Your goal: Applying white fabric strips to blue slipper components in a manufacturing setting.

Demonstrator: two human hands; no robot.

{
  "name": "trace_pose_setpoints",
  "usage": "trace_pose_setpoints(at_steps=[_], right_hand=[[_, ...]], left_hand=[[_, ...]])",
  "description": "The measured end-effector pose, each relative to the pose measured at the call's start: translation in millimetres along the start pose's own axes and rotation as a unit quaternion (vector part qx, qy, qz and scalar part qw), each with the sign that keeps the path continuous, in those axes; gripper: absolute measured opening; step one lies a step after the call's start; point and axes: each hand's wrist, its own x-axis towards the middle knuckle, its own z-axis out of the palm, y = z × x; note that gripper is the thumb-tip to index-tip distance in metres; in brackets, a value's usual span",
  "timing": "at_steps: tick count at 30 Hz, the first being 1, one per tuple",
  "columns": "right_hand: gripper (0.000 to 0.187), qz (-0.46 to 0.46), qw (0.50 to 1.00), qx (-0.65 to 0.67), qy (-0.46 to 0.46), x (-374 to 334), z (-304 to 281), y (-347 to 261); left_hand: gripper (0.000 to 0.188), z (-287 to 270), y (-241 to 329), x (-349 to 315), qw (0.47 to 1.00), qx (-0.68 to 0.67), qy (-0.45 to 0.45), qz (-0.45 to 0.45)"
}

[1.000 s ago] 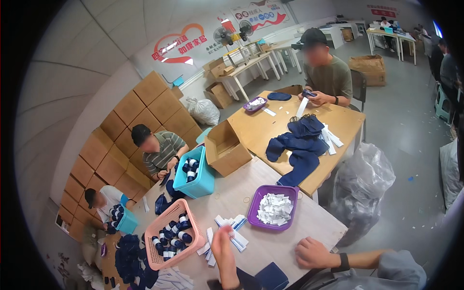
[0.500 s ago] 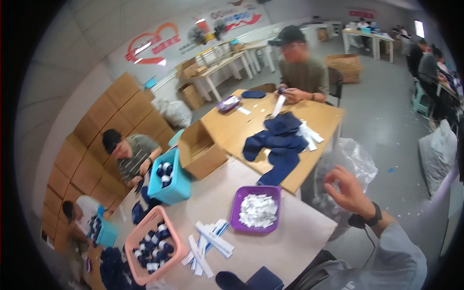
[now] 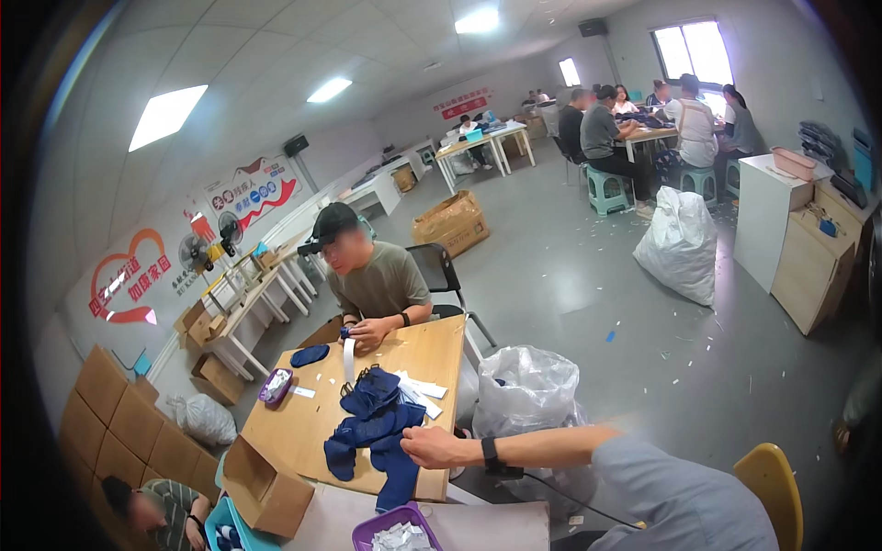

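Observation:
My right hand point(image 3: 434, 447), with a dark watch point(image 3: 492, 453) on the wrist, reaches in from the lower right over the table's near right edge. Its fingers are curled together; whether anything is between them is hidden. Beside the fingertips, navy socks point(image 3: 354, 439) lie in a loose pile, with white strips point(image 3: 423, 389) behind them. Below the hand sits a purple basket point(image 3: 360, 534) of small white pieces, cut off by the lower edge. My left hand is out of view.
A clear plastic bag point(image 3: 528, 386) stands right of the wooden table point(image 3: 303, 418). Across it, a person in a cap point(image 3: 377, 275) handles a navy item. Left are an open carton point(image 3: 262, 487) and a turquoise basket point(image 3: 225, 523). A yellow chair point(image 3: 774, 487) is at right.
The view has swung right and up, so the pink basket and near tabletop have left it. My right hand's loosely bent fingers are now curled closer together, near the navy socks.

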Motion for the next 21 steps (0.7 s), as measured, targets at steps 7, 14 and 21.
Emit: trace_pose_setpoints(at_steps=[7, 14, 21], right_hand=[[0.041, -0.057, 0.998, -0.005, 0.020, 24.5, 70.1, 9.2], [0.027, -0.004, 0.997, -0.031, -0.070, 24.6, 87.9, 44.3], [0.008, -0.026, 0.996, 0.052, -0.070, 40.8, 84.2, 29.0]], left_hand=[[0.025, 0.2, -11.7, -20.7, 0.997, 0.074, 0.030, -0.007], [0.027, -1.7, -6.3, -47.9, 0.993, 0.113, 0.014, -0.033], [0.029, -15.5, -0.9, -56.1, 0.986, 0.156, 0.014, -0.061]])
